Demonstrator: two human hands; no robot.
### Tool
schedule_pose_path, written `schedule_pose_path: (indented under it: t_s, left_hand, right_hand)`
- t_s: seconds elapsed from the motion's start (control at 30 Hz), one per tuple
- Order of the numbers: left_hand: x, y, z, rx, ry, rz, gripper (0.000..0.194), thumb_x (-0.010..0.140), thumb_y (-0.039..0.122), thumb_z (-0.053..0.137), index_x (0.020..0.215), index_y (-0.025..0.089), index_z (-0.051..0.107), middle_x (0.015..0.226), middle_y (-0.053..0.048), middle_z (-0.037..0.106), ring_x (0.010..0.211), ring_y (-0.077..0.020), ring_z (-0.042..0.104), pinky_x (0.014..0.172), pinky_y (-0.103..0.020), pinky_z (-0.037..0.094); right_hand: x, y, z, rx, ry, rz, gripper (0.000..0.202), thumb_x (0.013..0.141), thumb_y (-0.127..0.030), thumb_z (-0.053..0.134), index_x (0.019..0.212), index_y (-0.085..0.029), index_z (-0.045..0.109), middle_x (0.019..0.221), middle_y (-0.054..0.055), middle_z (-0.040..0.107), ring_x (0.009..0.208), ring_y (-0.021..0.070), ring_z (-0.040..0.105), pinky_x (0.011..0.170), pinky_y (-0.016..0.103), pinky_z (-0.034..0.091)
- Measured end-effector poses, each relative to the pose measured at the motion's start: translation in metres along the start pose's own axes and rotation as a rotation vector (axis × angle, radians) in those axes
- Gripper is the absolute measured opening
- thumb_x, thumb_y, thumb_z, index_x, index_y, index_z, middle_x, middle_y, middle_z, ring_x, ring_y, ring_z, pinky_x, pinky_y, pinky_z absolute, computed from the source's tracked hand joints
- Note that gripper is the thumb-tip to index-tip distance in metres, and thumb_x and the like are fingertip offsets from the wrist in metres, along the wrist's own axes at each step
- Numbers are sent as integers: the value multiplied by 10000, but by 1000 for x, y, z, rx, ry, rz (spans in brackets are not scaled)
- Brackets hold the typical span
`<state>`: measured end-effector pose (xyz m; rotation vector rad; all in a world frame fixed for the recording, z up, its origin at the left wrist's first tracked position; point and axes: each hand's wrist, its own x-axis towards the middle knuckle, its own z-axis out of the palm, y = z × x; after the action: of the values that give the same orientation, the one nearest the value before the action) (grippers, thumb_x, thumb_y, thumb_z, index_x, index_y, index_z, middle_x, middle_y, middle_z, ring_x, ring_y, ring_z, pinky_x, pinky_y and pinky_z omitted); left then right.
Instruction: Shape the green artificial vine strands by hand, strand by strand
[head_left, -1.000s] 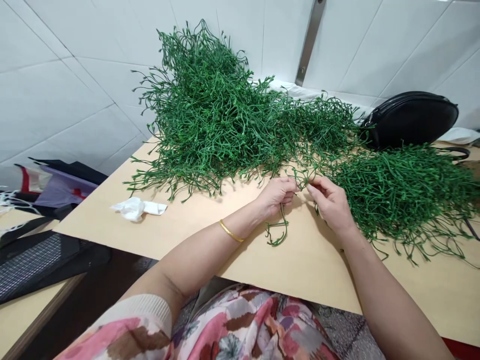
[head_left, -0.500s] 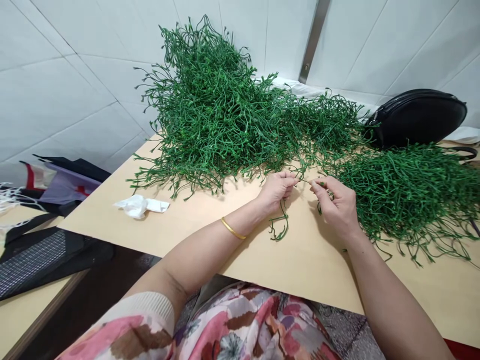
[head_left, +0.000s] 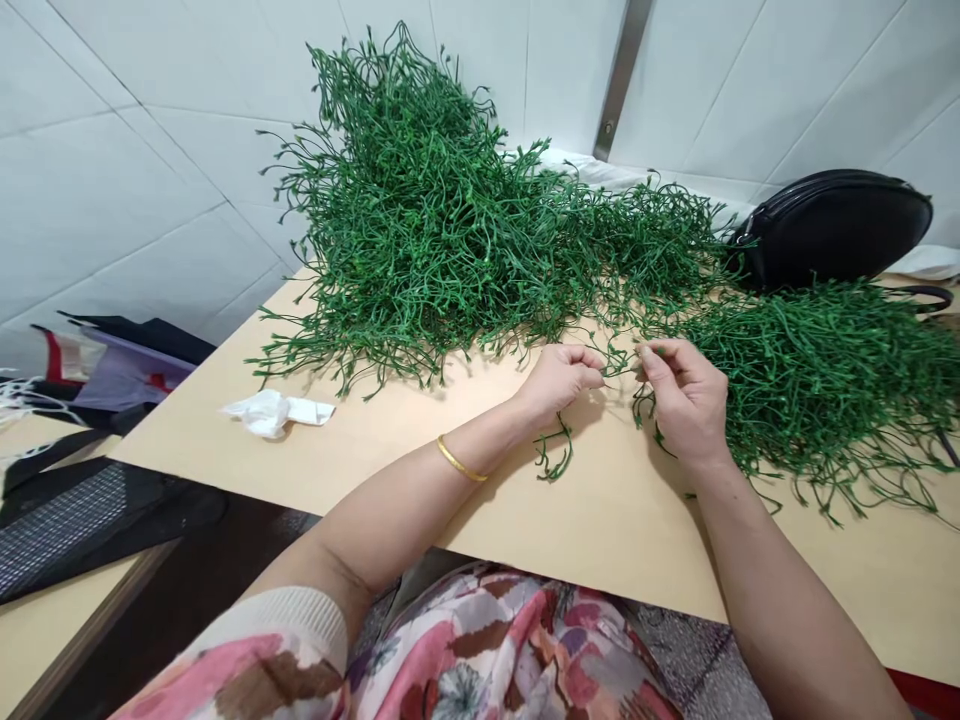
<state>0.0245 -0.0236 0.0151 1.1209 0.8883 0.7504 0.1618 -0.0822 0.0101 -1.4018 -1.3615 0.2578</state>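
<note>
A thin green stem [head_left: 618, 366] stretches between my two hands over the beige table [head_left: 525, 510]. My left hand [head_left: 566, 380], with a gold bangle on its wrist, pinches the stem's left side. My right hand [head_left: 684, 390] is closed on green stems, some of which hang below its fingers. A large tangled heap of green stems [head_left: 435, 220] rises behind my hands against the wall. Just right of my right hand lies a second pile of green stems [head_left: 832, 380]. Under my left hand is a small loose sprig [head_left: 556, 460].
A black bag [head_left: 840, 225] stands at the back right against the tiled wall. Crumpled white tissue [head_left: 274, 412] lies on the left part of the table. Dark and purple bags [head_left: 139, 365] are beyond the left edge.
My right hand has moved slightly right, and the gap between my hands is a little wider. More of the green stem now shows between them. The view has shifted slightly.
</note>
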Motion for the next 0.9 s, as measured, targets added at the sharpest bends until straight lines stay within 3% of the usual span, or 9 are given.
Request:
schedule_pose_path:
  t_s: [0.1,0.17,0.27,0.37,0.47,0.6,0.7,0.9]
  left_hand:
    - [2,-3,0,1,36,-16,100,562,85,596,595,140,520,429,82,388,379,-18,263,417,-210,167]
    - [3,-5,-1,-13,54,-23,110,575,108,607,587,144,504,418,85,368,371,-20,252,413,-212,154]
    - [5,-6,-1,-50,72,-17,123,594,99,597,575,144,483,422,79,374,372,-18,267,412,-206,164]
    - [4,-5,-1,-105,66,-26,134,610,64,570,566,140,468,422,75,363,368,-13,263,405,-193,152]
    - [4,-2,-2,-219,0,-96,168,638,48,553,562,141,436,408,89,281,352,-5,212,394,-180,112]
    - [4,-1,-4,-365,-126,-184,204,704,69,541,571,144,407,414,102,218,343,-1,164,382,-162,106]
    - [5,-2,-5,-450,-219,-258,219,754,90,495,572,153,390,409,105,187,334,-9,143,377,-159,166]
    - [6,-4,-5,-574,-245,-327,230,791,93,445,579,158,382,401,94,213,327,-23,162,382,-168,237]
  right_hand:
    - [0,-3,-2,-124,188,-161,211,821,-264,520,1010,-192,577,895,53,588,806,168,555,726,333,458]
    - [-2,-9,-4,-244,242,-327,191,816,-202,511,993,-195,581,924,68,591,877,192,551,789,366,442]
    - [-6,-15,-3,-349,120,-551,186,800,-143,509,960,-205,579,874,61,614,847,193,562,760,355,443]
    - [-9,-14,4,-449,-60,-661,186,787,-144,529,960,-194,577,866,67,630,817,193,560,724,344,436]
    - [-9,-6,11,-553,-149,-654,191,796,-162,518,976,-182,580,923,81,632,877,215,547,766,365,411]
    - [-7,1,14,-575,-135,-561,196,817,-181,490,994,-172,573,956,93,613,917,224,524,774,359,396]
    - [-6,2,13,-526,-128,-459,122,822,-189,480,905,-173,567,869,76,606,865,214,521,752,348,391]
    - [-4,5,10,-445,-148,-320,43,793,-203,525,805,-191,564,807,41,620,823,202,509,761,347,386]
